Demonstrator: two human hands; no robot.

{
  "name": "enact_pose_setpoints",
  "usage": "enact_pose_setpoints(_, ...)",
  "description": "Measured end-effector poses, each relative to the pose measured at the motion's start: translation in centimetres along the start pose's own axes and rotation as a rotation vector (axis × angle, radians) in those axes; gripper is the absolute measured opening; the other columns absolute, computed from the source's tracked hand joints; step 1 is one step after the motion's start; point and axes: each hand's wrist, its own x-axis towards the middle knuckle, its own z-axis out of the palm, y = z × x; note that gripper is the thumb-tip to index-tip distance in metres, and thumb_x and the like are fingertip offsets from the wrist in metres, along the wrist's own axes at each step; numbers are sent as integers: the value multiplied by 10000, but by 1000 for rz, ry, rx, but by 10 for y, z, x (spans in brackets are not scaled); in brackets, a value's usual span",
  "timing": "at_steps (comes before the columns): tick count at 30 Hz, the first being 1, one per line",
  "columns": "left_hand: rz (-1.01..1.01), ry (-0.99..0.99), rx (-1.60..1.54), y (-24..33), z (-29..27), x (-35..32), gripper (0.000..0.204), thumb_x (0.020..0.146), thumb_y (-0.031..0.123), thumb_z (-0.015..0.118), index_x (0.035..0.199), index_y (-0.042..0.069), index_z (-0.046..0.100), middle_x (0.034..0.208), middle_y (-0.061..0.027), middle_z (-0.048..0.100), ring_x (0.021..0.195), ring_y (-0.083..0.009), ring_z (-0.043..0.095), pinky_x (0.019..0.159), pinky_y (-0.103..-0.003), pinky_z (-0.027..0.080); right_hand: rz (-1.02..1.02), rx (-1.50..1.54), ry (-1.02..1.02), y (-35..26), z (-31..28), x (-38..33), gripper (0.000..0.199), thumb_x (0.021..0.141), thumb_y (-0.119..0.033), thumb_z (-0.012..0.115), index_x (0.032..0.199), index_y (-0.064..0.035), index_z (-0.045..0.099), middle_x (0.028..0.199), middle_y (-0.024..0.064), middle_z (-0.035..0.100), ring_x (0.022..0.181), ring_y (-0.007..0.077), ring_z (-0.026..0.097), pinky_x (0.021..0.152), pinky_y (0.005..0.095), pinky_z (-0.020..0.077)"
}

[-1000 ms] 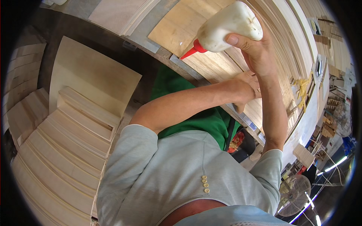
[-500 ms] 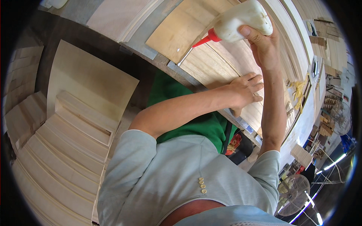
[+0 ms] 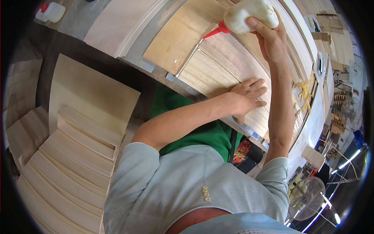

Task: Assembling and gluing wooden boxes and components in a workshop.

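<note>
My right hand [image 3: 269, 37] is wrapped round a white glue bottle [image 3: 245, 18], which is tipped over. Its red nozzle [image 3: 216, 31] points down and left at the end of the wooden boards. A white line of glue [image 3: 188, 59] runs along that end, from the near corner up to the nozzle tip. My left hand [image 3: 250, 97] lies with spread fingers on the light wooden boards [image 3: 212, 70], close to the bench's near edge. Beyond the glued end is a flat tan sheet [image 3: 165, 45] with a small white spot on it.
Another white bottle with a red cap [image 3: 53, 12] stands at the far left of the bench. Stacked wooden panels [image 3: 74, 156] fill the left side below. Long wooden strips [image 3: 300, 43] lie beyond my right hand, near yellow shavings [image 3: 304, 87]. A fan [image 3: 307, 193] stands at lower right.
The nozzle has moved away from me along the boards' end, and the white glue line behind it is longer. My left hand stays spread on the boards. The view has shifted slightly.
</note>
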Motion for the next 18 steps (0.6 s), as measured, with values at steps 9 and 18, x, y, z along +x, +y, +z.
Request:
enact_pose_setpoints(9, -9, 18, -16, 0, 7, 1, 969, 597, 406, 793, 1438, 219, 349, 1545, -133, 170, 1442, -338, 32, 1171, -459, -10, 2, 12, 188, -21, 12, 9, 554, 776, -29, 709, 1271, -29, 462, 1077, 94, 623, 960, 207, 620, 781, 330, 528)
enact_pose_setpoints(18, -31, -19, -14, 2, -3, -1, 992, 583, 414, 809, 1436, 218, 342, 1546, -121, 169, 1442, -336, 35, 1175, -463, 38, -41, -8, 280, -13, -3, 13, 501, 769, -29, 714, 1219, -30, 495, 1048, 86, 635, 956, 204, 625, 790, 345, 537)
